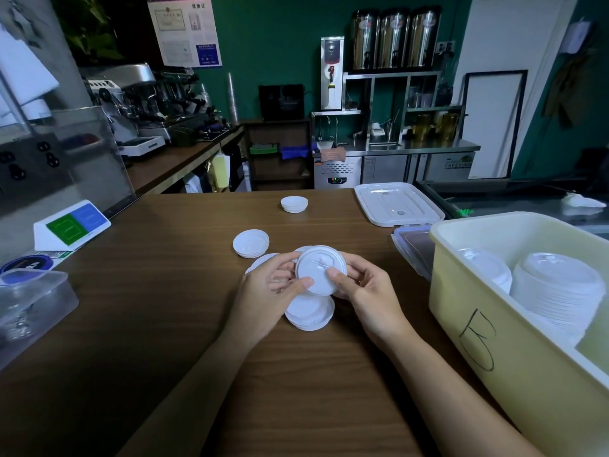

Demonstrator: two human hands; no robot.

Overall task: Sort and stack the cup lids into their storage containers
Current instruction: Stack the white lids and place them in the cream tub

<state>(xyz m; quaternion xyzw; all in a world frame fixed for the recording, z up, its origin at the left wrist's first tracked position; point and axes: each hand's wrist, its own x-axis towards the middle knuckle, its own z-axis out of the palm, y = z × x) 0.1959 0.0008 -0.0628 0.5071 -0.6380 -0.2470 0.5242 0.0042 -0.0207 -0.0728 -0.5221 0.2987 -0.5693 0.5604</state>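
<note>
Both hands hold one white cup lid (319,270) above the wooden counter. My left hand (271,291) grips its left edge with the thumb on top. My right hand (364,290) pinches its right edge, thumb on the lid's face. Under the hands lies a small stack of white lids (309,313). Another lid stack (250,243) sits just behind, and a third (294,204) farther back. At the right stands a yellow storage bin (514,324) marked with a handwritten letter, with stacked white lids (557,285) inside.
The bin's white cover (397,202) lies flat at the back right. A clear container lid (412,249) rests beside the bin. A clear plastic box (29,301) stands at the left edge, with a white sign stand (71,224) behind it.
</note>
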